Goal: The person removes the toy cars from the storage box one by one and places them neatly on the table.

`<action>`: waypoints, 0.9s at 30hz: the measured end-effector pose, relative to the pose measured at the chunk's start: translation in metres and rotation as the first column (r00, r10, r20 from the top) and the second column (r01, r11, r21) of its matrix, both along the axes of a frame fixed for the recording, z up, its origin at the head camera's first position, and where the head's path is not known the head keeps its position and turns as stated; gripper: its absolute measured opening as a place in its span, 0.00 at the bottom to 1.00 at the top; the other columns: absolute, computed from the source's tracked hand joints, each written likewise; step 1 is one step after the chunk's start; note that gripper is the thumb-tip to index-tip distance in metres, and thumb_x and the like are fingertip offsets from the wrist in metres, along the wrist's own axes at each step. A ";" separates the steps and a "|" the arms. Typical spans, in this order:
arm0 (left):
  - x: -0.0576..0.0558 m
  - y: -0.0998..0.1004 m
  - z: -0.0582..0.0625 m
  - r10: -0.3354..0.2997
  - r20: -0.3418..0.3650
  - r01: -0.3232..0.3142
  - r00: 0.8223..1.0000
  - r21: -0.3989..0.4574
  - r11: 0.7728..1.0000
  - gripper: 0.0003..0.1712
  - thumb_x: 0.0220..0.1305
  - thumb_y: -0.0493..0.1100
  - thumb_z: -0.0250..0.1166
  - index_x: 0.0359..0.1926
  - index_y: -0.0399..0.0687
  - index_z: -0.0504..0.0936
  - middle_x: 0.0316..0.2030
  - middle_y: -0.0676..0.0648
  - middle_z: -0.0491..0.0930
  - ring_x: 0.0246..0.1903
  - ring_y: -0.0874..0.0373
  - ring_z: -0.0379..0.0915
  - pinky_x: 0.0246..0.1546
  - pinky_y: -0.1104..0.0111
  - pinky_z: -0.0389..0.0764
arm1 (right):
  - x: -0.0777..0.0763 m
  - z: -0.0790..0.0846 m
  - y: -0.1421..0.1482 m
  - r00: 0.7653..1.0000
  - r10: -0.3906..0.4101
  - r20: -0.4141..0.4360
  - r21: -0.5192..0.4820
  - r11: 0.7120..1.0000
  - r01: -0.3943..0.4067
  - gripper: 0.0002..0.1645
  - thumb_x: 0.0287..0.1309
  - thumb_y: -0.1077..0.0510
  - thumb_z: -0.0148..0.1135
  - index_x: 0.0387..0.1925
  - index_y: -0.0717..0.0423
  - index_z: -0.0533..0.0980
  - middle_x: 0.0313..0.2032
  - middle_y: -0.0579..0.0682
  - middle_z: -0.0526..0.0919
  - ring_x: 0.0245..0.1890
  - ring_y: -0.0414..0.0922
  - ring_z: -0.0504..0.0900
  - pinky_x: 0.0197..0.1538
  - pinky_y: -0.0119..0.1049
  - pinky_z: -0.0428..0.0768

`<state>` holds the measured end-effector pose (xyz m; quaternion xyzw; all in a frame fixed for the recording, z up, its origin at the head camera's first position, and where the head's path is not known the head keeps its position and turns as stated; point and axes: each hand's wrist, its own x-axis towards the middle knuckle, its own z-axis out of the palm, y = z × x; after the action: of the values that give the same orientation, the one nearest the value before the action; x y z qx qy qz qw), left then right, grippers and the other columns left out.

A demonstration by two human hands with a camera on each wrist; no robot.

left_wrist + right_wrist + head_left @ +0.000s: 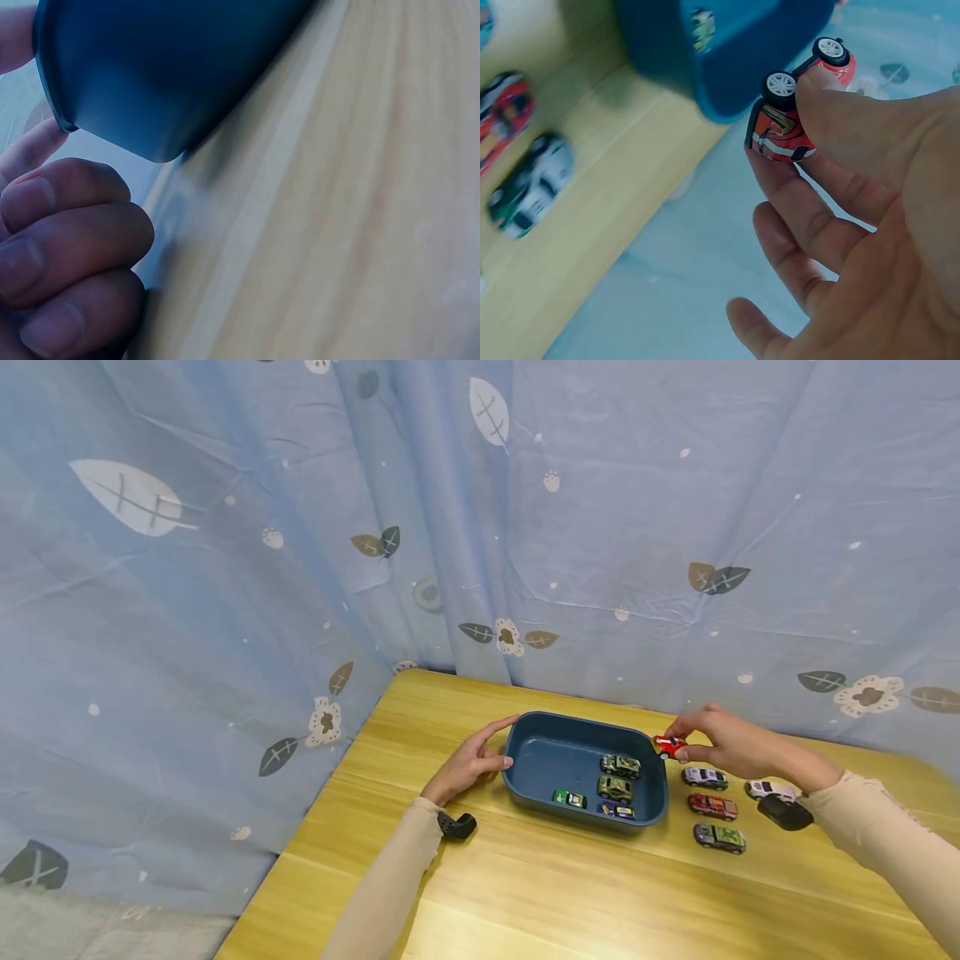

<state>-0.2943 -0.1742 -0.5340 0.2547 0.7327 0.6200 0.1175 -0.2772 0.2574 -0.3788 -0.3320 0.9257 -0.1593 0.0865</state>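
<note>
My right hand (720,745) pinches a small red toy car (668,747) between thumb and fingers, over the right rim of a dark blue plastic bin (555,720). In the right wrist view the red car (784,135) shows its wheels, tilted beside the bin's corner. My left hand (468,768) grips the bin's left end, with thumb and index finger at the rim. Its other fingers (82,232) are curled beneath, outside the bin wall. Inside the bin lie a green car (570,798), a purple car (617,811) and two camouflage cars (615,788).
On the wooden table (525,893), right of the bin, stand a white-and-purple car (705,777), a red car (713,807), a green-and-blue car (719,837) and a white-and-pink car (770,791). A blue leaf-patterned curtain (615,527) hangs behind the table and along its left side.
</note>
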 end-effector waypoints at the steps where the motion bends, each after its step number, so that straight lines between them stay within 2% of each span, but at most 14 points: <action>1: 0.000 0.000 0.000 0.004 0.000 -0.004 1.000 -0.004 1.000 0.41 0.75 0.42 0.65 0.82 0.70 0.62 0.12 0.55 0.59 0.11 0.57 0.51 0.17 0.69 0.58 | 0.002 -0.001 0.005 1.000 -0.012 0.005 0.006 1.000 0.012 0.16 0.71 0.54 0.69 0.55 0.55 0.85 0.52 0.47 0.87 0.53 0.53 0.78 0.50 0.49 0.79; 5: -0.002 -0.001 0.000 0.010 -0.001 -0.010 1.000 -0.013 1.000 0.41 0.75 0.41 0.66 0.82 0.69 0.62 0.13 0.52 0.58 0.11 0.56 0.51 0.17 0.68 0.58 | 0.007 -0.002 0.025 0.998 -0.056 0.021 0.042 0.998 0.055 0.17 0.71 0.54 0.69 0.56 0.58 0.84 0.51 0.51 0.87 0.53 0.55 0.79 0.50 0.52 0.80; 11: -0.002 -0.001 0.002 0.009 0.003 -0.009 1.000 -0.009 1.000 0.41 0.75 0.41 0.66 0.82 0.68 0.62 0.13 0.53 0.58 0.12 0.55 0.51 0.17 0.68 0.58 | 0.018 -0.008 0.051 0.995 -0.104 -0.001 0.102 0.989 0.103 0.17 0.70 0.53 0.70 0.55 0.56 0.85 0.52 0.47 0.87 0.51 0.52 0.78 0.46 0.46 0.79; 18: -0.001 -0.002 0.002 0.001 0.012 -0.001 1.000 -0.002 1.000 0.41 0.75 0.40 0.65 0.83 0.67 0.61 0.12 0.53 0.59 0.11 0.56 0.51 0.16 0.68 0.58 | 0.034 -0.028 0.084 0.990 -0.106 -0.097 0.134 0.984 0.118 0.13 0.65 0.54 0.74 0.48 0.53 0.86 0.44 0.40 0.88 0.43 0.47 0.83 0.44 0.45 0.80; 23: 0.000 -0.002 0.004 0.012 0.010 -0.012 1.000 0.010 1.000 0.41 0.74 0.38 0.65 0.82 0.65 0.63 0.12 0.53 0.58 0.11 0.56 0.50 0.16 0.68 0.57 | 0.046 -0.047 0.108 0.971 -0.131 -0.199 0.152 0.975 0.162 0.12 0.57 0.58 0.79 0.42 0.53 0.86 0.37 0.41 0.88 0.40 0.53 0.83 0.44 0.57 0.80; 27: 0.001 0.000 0.004 0.002 0.012 -0.002 1.000 0.009 1.000 0.42 0.74 0.38 0.65 0.83 0.63 0.62 0.12 0.52 0.58 0.11 0.54 0.51 0.16 0.67 0.58 | 0.057 -0.060 0.124 0.959 -0.164 -0.230 0.181 0.961 0.208 0.12 0.54 0.57 0.81 0.40 0.53 0.86 0.35 0.44 0.87 0.39 0.57 0.81 0.36 0.57 0.80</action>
<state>-0.2935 -0.1744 -0.5300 0.2509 0.7295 0.6248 0.1201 -0.2200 0.3814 -0.4386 -0.2477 0.9682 -0.0349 0.0048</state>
